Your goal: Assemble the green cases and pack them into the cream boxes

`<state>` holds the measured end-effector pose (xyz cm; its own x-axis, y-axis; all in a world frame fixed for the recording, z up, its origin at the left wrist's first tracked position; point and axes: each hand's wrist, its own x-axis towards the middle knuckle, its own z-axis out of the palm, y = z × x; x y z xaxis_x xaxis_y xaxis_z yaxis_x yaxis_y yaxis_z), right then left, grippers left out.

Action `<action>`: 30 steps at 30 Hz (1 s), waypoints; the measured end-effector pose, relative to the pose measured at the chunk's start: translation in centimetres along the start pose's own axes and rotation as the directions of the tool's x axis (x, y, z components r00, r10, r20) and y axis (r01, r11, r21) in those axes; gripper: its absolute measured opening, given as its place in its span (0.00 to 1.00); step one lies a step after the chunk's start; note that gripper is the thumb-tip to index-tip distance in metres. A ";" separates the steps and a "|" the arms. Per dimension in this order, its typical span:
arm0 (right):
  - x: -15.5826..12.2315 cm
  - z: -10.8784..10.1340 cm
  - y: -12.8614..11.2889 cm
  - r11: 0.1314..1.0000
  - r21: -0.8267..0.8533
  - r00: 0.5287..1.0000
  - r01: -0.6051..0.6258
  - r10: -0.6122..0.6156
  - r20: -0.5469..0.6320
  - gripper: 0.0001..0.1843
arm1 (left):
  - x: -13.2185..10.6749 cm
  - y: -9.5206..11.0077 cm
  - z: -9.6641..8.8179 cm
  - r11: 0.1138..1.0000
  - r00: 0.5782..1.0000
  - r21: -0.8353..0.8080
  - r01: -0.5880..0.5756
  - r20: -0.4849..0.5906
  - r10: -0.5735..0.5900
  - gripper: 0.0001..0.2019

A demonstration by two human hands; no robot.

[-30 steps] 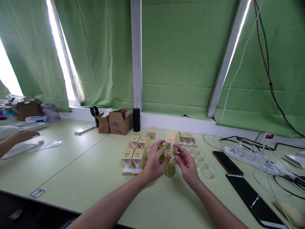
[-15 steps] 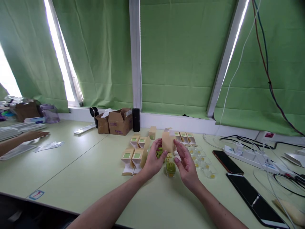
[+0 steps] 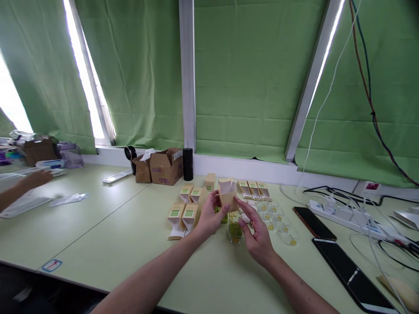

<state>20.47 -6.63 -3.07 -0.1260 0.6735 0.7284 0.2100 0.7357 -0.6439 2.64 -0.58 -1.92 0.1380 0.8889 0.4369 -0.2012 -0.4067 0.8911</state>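
A small tan paper box point(image 3: 228, 196) is tilted with its open mouth up, its pale inside showing. My left hand point(image 3: 208, 218) grips its left side between thumb and fingers. At the box's lower right edge are the fingertips of my right hand point(image 3: 258, 237), its thumb held apart. Below the box stands a clear container with green contents point(image 3: 235, 231); more green ones are partly hidden behind my left hand. White round pieces point(image 3: 245, 218) sit beside my right fingers. Several open tan boxes with green labels point(image 3: 182, 216) stand to the left.
Clear plastic pieces with yellow dots point(image 3: 271, 216) lie on the right, near two phones point(image 3: 314, 222) and a power strip point(image 3: 347, 220) with cables. Behind are three boxes point(image 3: 253, 190), brown cartons point(image 3: 166, 168) and a black cylinder point(image 3: 187, 164). Another person's hand point(image 3: 37, 178) is at far left.
The paper box has tipped so that its opening now shows, and my right fingers have slid down its edge. The other person's hand at far left has drawn back leftward.
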 end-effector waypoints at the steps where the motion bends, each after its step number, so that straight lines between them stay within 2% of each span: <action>1: 0.0 -0.1 0.0 1.000 -0.021 1.000 0.006 -0.006 -0.017 0.26 | 0.1 0.1 0.0 0.999 1.000 -0.030 0.017 -0.010 -0.017 0.37; 4: 0.2 -0.3 0.0 0.997 -0.076 0.997 -0.005 -0.002 -0.082 0.25 | 0.1 0.5 -0.1 0.989 0.997 -0.132 0.073 -0.003 -0.074 0.33; 7: 0.4 -0.5 -0.2 0.990 -0.135 0.989 -0.036 0.016 -0.150 0.19 | 0.0 1.1 -0.2 0.973 0.993 -0.199 0.118 0.007 -0.119 0.30; 11: 0.8 -0.9 0.1 0.975 -0.206 0.984 -0.088 0.053 -0.170 0.12 | 0.0 1.5 -0.4 0.968 0.994 -0.229 0.103 0.004 -0.105 0.28; 16: 1.4 -1.9 1.0 0.921 -0.356 0.987 -0.159 0.153 -0.044 0.11 | 0.3 1.3 -0.8 0.959 0.994 -0.266 0.094 -0.032 -0.106 0.28; 20: 1.8 -2.5 0.7 0.856 -0.490 0.964 -0.164 0.244 0.104 0.11 | 0.6 1.1 -1.4 0.963 0.992 -0.245 0.116 -0.023 -0.125 0.30; 23: 1.7 -2.3 -0.2 0.810 -0.580 0.931 -0.091 0.276 0.239 0.17 | 1.2 1.1 -1.8 0.973 0.991 -0.193 0.129 -0.002 -0.132 0.36; 26: 1.1 -2.2 -0.8 0.758 -0.648 0.911 0.072 0.214 0.351 0.23 | 1.8 1.3 -2.0 0.985 0.991 -0.114 0.132 0.044 -0.127 0.36; 28: 0.8 -2.5 -0.6 0.731 -0.673 0.909 0.115 0.196 0.369 0.20 | 2.0 1.8 -2.0 0.992 0.989 -0.027 0.126 0.083 -0.123 0.33; 30: 0.6 -3.1 -0.1 0.716 -0.690 0.916 0.106 0.200 0.348 0.19 | 1.9 2.3 -2.0 0.991 0.986 0.086 0.102 0.125 -0.112 0.30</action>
<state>23.42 -6.50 -1.83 -0.4110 0.7892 0.4564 0.8059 0.5485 -0.2227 0.49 0.54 0.74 0.2800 0.8955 0.3458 -0.1015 -0.3306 0.9383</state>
